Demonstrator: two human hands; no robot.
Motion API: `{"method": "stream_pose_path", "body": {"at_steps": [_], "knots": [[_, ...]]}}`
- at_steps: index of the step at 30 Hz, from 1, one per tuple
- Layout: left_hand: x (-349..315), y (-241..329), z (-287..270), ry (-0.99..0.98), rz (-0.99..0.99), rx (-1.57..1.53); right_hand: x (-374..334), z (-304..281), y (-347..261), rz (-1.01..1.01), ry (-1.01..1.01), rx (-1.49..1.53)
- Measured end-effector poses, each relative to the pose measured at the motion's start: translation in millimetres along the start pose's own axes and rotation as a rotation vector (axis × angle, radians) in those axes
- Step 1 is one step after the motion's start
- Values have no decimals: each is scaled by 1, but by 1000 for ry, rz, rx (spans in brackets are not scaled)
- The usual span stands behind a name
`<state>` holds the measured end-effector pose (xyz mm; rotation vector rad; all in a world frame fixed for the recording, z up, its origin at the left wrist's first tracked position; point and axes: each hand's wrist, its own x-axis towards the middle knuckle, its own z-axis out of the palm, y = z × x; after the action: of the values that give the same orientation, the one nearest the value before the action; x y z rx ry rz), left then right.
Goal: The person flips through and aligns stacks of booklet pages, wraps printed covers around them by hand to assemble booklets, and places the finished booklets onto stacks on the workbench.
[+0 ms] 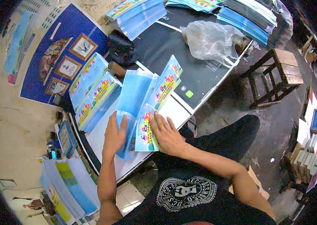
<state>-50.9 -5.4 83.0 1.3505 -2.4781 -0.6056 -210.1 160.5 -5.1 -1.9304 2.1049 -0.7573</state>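
Observation:
A folded sheet with a colourful, yellow-and-white printed cover (145, 140) lies in front of me on the table, with another printed cover strip (167, 83) running up behind it. My right hand (166, 138) rests on its right edge with fingers stretched and slightly spread. Along the left side, my left hand (114, 134) lies beside the pale blue sheets (134, 93), thumb apart and fingers extended. Neither hand is closed round anything. The lower end of the blue sheets is blurred.
Stacks of printed sheets (97, 90) stand on the table's left. Far off are more blue stacks (139, 18), a clear plastic bag (212, 41) and a black bag (122, 48). A wooden stool (286, 65) stands right; another paper stack (70, 187) is lower left.

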Motion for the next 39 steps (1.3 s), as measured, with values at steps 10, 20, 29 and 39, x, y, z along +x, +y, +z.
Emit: {"method": "stream_pose_path", "body": {"at_steps": [10,20,29,39], "knots": [[-10,45,11,-56,72,239,34,-25,43,-138,-216,635],[2,43,20,33,107,343,92,-58,128,-13,345,729],[24,25,-10,-52,15,137,69,-64,85,-58,481,634],[12,36,10,31,293,416,41,-76,55,-278,222,-254]]}}
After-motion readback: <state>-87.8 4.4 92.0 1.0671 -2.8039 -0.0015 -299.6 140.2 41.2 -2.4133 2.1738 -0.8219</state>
